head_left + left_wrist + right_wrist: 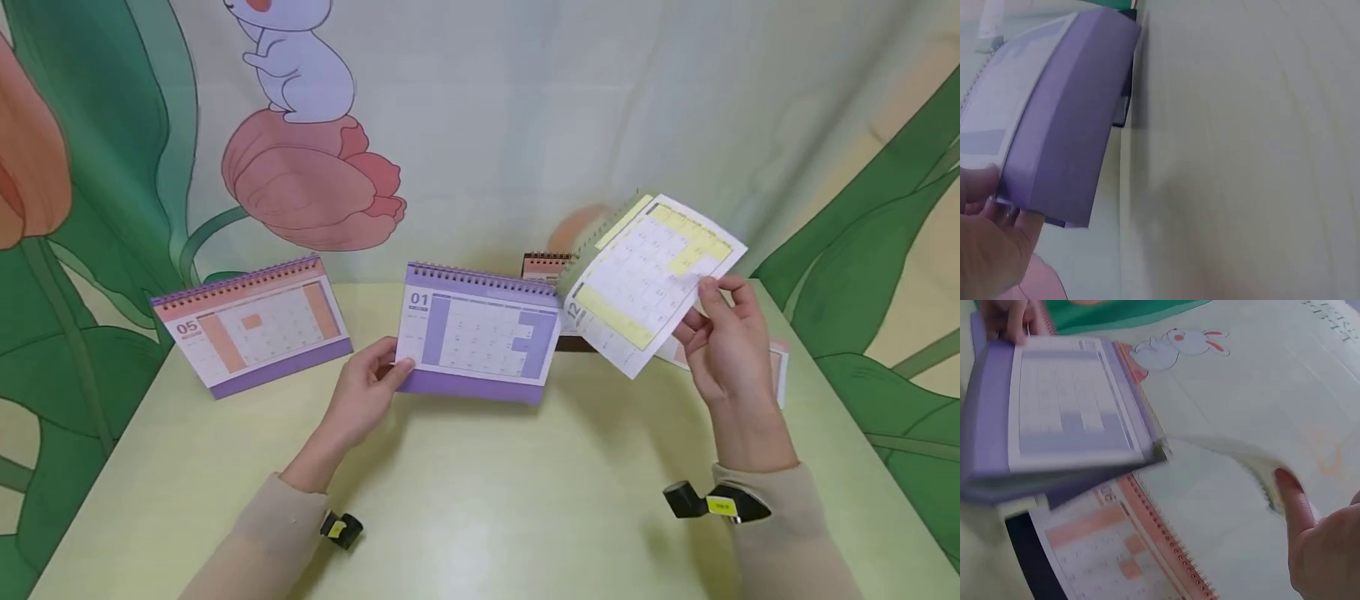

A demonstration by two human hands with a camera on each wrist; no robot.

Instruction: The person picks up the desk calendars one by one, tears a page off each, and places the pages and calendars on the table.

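My left hand [363, 387] grips the lower left corner of a purple desk calendar [468, 383] marked 01, thumb in front, tilted above the table. In the left wrist view its purple base [1072, 137] faces the camera. My right hand [727, 350] pinches the edge of a yellow-and-white calendar page [637, 271] marked 12, raised at a slant. A spiral binding and green strip run along the page's far left side, close to the purple calendar's upper right corner. The right wrist view shows the right thumb [1297, 509] on a blurred page edge; its other fingers are mostly hidden there.
A pink calendar [258, 329] marked 05 with a purple base stands at the left. Behind the held calendars is a pink calendar with a dark base [577, 343]. Another calendar [778, 367] is partly hidden behind the right hand. A printed curtain [480, 125] backs the table [480, 500].
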